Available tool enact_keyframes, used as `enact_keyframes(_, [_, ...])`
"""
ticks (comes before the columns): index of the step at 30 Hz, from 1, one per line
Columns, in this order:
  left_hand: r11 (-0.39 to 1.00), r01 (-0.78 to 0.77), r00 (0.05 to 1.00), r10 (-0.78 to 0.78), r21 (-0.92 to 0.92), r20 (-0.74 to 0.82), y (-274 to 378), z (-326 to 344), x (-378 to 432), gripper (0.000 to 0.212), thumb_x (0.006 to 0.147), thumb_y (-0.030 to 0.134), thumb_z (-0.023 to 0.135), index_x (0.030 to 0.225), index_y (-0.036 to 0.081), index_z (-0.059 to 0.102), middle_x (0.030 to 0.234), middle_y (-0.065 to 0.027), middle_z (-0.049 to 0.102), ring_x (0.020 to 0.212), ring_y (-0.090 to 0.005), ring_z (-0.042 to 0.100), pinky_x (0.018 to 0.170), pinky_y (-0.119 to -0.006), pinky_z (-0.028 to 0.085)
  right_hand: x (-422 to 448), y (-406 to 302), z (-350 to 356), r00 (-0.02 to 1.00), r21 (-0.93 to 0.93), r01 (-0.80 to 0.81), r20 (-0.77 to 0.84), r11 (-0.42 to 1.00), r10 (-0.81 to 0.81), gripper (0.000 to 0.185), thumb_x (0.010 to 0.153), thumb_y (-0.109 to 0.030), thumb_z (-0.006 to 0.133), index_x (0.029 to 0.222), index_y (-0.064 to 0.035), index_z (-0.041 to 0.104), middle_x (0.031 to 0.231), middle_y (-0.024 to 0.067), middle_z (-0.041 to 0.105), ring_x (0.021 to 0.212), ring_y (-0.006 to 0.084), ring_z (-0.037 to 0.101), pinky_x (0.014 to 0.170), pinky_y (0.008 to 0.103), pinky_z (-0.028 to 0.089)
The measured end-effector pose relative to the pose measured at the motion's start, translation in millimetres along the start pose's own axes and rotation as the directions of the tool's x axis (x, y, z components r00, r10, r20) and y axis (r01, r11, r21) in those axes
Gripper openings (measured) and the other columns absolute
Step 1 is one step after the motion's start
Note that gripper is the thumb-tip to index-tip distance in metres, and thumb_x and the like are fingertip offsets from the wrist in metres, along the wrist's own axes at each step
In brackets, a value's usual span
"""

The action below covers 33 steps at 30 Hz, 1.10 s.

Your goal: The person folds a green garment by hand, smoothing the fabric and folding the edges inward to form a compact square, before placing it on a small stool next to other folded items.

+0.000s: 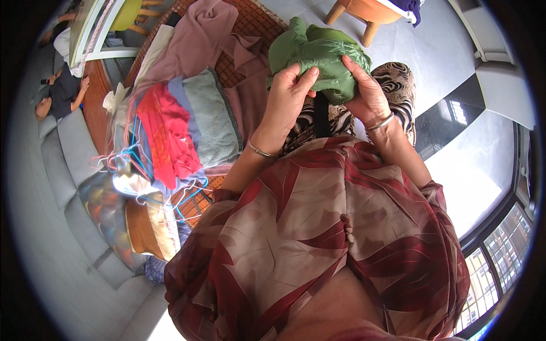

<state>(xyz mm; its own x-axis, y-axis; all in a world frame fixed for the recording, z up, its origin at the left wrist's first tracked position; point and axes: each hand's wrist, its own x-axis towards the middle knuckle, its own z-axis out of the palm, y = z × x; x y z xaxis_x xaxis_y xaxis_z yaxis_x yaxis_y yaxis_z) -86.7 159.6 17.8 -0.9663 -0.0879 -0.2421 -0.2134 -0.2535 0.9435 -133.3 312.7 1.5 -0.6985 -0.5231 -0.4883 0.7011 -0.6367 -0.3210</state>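
A bunched green cloth garment [318, 53] with a leafy pattern is held up above my lap. My left hand [292, 87] grips its left edge between thumb and fingers. On its right side my right hand [364, 91] holds the fabric, thumb on top and fingers hidden beneath. My patterned trousers [394, 85] show under and beside the cloth. To the left lie a red garment [164, 132], a folded grey-green cloth [209, 119] and a long pink garment [196, 47], spread over a brown woven mat [245, 19].
Several clothes hangers [136, 157] lie tangled beside the red garment. Near them is a brown and cream cushion [149, 226]. A grey sofa [79, 145] runs along the left, where another person [64, 93] lies. An orange stool [367, 10] with wooden legs stands ahead on the right.
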Motion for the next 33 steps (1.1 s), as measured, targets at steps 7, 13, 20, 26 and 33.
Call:
enact_keyframes(7, [0.968, 0.175, 0.967, -0.135, -0.179, 0.218, 1.4, -5.0, -4.0, 0.014, 0.094, 0.015, 0.05, 0.097, 0.004, 0.058, 0.081, 0.0025, 0.056, 0.061, -0.0053, 0.044, 0.055, -0.023, 0.042, -3.0, -2.2, 1.1, 0.999, -0.027, -0.011, 0.032, 1.0, 0.012, 0.032, 0.088, -0.02, 0.06, 0.114, -0.0039, 0.054, 0.108, 0.008, 0.061, 0.098, 0.0199, 0.059, 0.087, 0.0334, 0.047])
enact_keyframes(13, [0.887, 0.247, 0.959, -0.166, -0.389, 0.231, 1.5, 0.0, 0.1, 0.021, 0.093, 0.017, 0.051, 0.108, 0.002, 0.056, 0.1, -0.003, 0.059, 0.081, -0.0099, 0.056, 0.067, -0.028, 0.049, -4.6, -0.4, 0.6, 0.997, -0.089, 0.072, 0.046, 0.993, -0.068, 0.035, 0.085, -0.015, 0.064, 0.115, -0.0016, 0.053, 0.109, 0.0091, 0.06, 0.098, 0.0199, 0.059, 0.085, 0.0321, 0.048])
enact_keyframes(20, [0.978, -0.045, 0.999, 0.04, -0.202, -0.027, 3.2, 11.0, 13.3, 0.02, 0.086, 0.014, 0.063, 0.102, 0.001, 0.061, 0.095, -0.0023, 0.063, 0.085, -0.0096, 0.058, 0.075, -0.024, 0.047, -3.5, -0.2, 6.5, 1.0, 0.026, -0.02, -0.007, 0.999, 0.021, 0.039, 0.087, -0.024, 0.061, 0.12, -0.0053, 0.05, 0.112, 0.0068, 0.058, 0.1, 0.0196, 0.058, 0.09, 0.0337, 0.045])
enact_keyframes(26, [0.996, 0.026, 0.968, -0.002, 0.091, -0.252, -16.3, 8.9, 11.1, 0.022, 0.09, 0.02, 0.059, 0.096, -0.001, 0.062, 0.085, 0.0007, 0.061, 0.073, -0.0054, 0.05, 0.066, -0.022, 0.042, 14.7, -2.6, -21.8, 0.989, 0.113, 0.052, -0.147, 0.992, -0.036, 0.033, 0.089, -0.021, 0.058, 0.116, -0.0039, 0.052, 0.11, 0.0099, 0.06, 0.098, 0.023, 0.06, 0.09, 0.0392, 0.047])
enact_keyframes(33, [0.978, -0.204, 0.93, 0.209, 0.05, -0.304, -36.9, -7.3, 24.3, 0.01, 0.09, 0.009, 0.057, 0.086, 0.001, 0.053, 0.076, 0.0034, 0.052, 0.068, -0.0032, 0.042, 0.06, -0.019, 0.037, 15.2, 3.6, -24.0, 0.978, 0.071, 0.144, -0.161, 0.987, -0.131, 0.029, 0.085, -0.009, 0.062, 0.112, -0.0004, 0.054, 0.107, 0.0097, 0.06, 0.098, 0.0226, 0.058, 0.089, 0.0365, 0.047])
